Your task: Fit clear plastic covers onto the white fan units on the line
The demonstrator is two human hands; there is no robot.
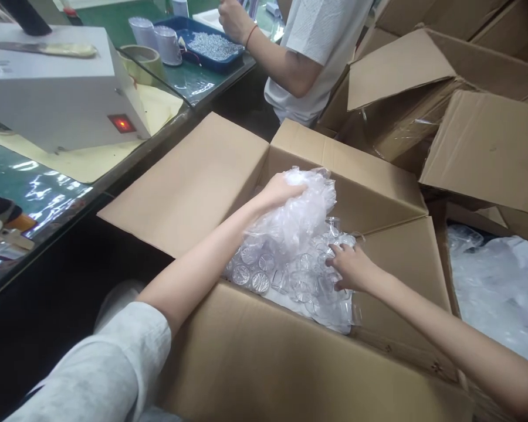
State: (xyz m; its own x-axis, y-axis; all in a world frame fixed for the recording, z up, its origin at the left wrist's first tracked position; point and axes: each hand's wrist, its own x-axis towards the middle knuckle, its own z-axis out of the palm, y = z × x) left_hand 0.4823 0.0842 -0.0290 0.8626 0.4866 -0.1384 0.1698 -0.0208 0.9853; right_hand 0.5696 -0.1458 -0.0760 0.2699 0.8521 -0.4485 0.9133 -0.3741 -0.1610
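An open cardboard box (229, 346) stands in front of me, with many clear plastic round containers (260, 282) inside. My left hand (284, 190) is closed on a crumpled clear plastic bag (299, 217), which it holds up over the containers. Lower right, my right hand (352, 266) reaches in with its fingers spread, at the containers on the right side of the box. Its fingertips touch or nearly touch them; whether it grips any of them I cannot tell.
At left, a white machine (57, 99) with a lit red switch and a knife (44, 49) on top sits on the green workbench (55, 202). A co-worker (308, 58) stands behind a blue tray (211, 50). More cardboard boxes (488, 146) crowd the right, one holding plastic bags (501, 287).
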